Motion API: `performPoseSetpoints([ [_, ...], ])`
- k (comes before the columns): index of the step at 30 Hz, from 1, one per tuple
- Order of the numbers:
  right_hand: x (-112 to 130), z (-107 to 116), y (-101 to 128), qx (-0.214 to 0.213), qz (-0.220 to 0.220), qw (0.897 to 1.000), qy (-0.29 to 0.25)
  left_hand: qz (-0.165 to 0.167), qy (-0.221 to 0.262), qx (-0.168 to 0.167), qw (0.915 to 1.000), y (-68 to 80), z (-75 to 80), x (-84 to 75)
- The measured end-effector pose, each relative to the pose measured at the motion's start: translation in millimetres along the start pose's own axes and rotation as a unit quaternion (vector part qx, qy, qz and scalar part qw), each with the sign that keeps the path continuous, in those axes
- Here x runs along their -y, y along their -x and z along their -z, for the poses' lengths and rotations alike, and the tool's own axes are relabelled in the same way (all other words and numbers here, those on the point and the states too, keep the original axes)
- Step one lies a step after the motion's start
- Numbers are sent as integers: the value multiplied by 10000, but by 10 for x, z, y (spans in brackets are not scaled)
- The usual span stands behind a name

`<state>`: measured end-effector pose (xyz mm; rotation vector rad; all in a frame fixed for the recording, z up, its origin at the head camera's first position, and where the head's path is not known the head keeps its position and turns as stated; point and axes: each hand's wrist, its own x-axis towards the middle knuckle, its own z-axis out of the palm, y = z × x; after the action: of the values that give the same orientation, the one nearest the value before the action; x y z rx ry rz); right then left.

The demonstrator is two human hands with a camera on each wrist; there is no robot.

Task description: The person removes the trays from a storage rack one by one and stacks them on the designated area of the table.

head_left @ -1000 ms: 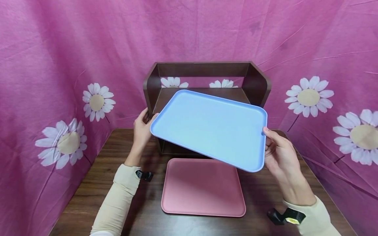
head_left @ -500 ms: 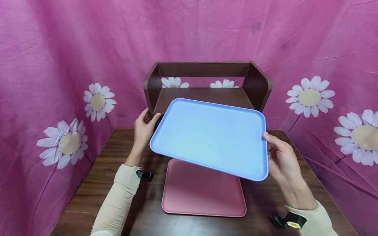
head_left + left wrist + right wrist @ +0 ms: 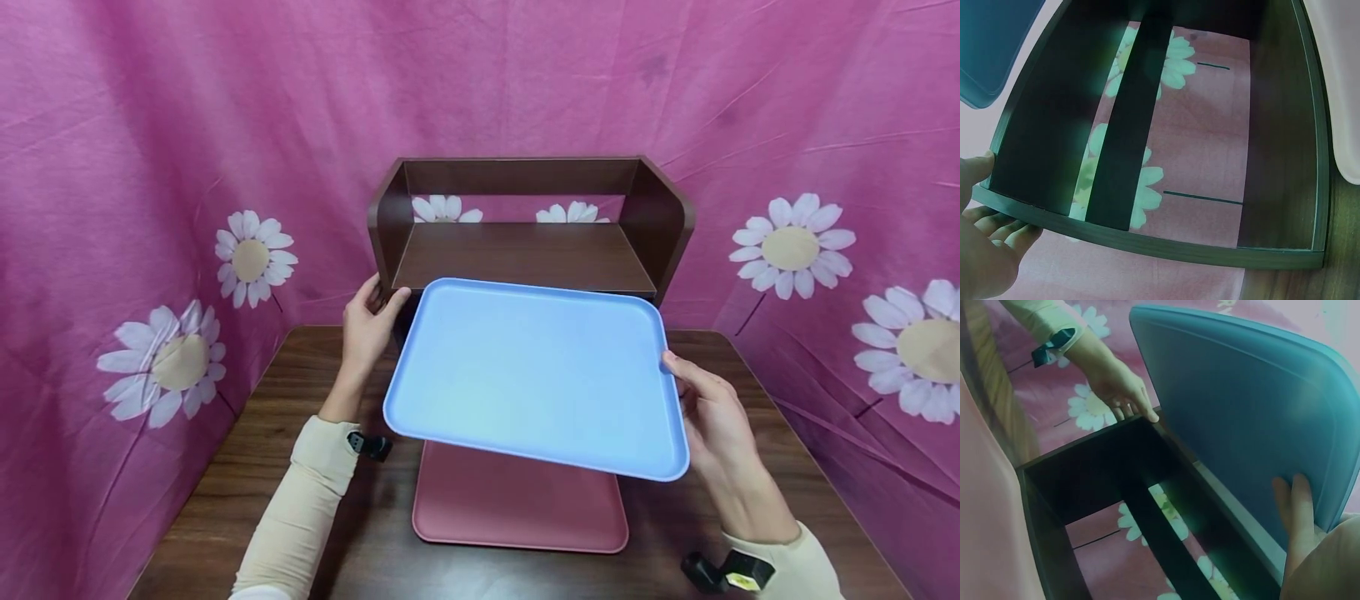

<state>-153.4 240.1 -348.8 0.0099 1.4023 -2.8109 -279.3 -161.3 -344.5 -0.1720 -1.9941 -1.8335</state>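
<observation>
My right hand (image 3: 720,417) grips the right edge of a light blue tray (image 3: 532,379), thumb on its upper face and fingers beneath, as the right wrist view shows. The tray hangs in the air, tilted, in front of a dark brown two-tier shelf (image 3: 525,254). My left hand (image 3: 367,329) holds the shelf's left side panel near the middle board; in the left wrist view its thumb (image 3: 979,167) lies on the front edge and the fingers go round the outside. Below the blue tray, a pink tray (image 3: 521,508) lies flat on the table, its back part hidden.
The shelf stands at the back of the wooden table (image 3: 255,467). A pink curtain (image 3: 517,75) with white daisies hangs behind and on both sides. The shelf's lower compartment (image 3: 1191,144) shows a crossbar and an open back.
The blue tray has come down and toward me in my right hand, now closer to level. More of the shelf's upper board shows, and less of the pink tray. My left hand stays put.
</observation>
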Motion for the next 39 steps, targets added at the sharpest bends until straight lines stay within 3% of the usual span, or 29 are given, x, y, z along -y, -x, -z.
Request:
performPoseSetpoints([
  [8,-90,95,13,-62,-209,9997,123,63,98,12,9999,-10,-2,7],
  [15,-187,189,18,-133,-350,9990,241,78,-254,-30,9996,10,-7,-24],
  [22,-313,288,31,-196,-515,9981,260,5,-354,-101,9993,-105,19,264],
  [26,-374,334,40,-243,-598,9976,238,-80,-428,-127,9990,-108,28,300],
  [30,-432,388,46,-236,-650,9973,247,-47,-386,-115,9992,-91,31,266],
  [39,-593,512,46,-385,-716,9957,445,67,-443,-3,9990,38,12,-39],
])
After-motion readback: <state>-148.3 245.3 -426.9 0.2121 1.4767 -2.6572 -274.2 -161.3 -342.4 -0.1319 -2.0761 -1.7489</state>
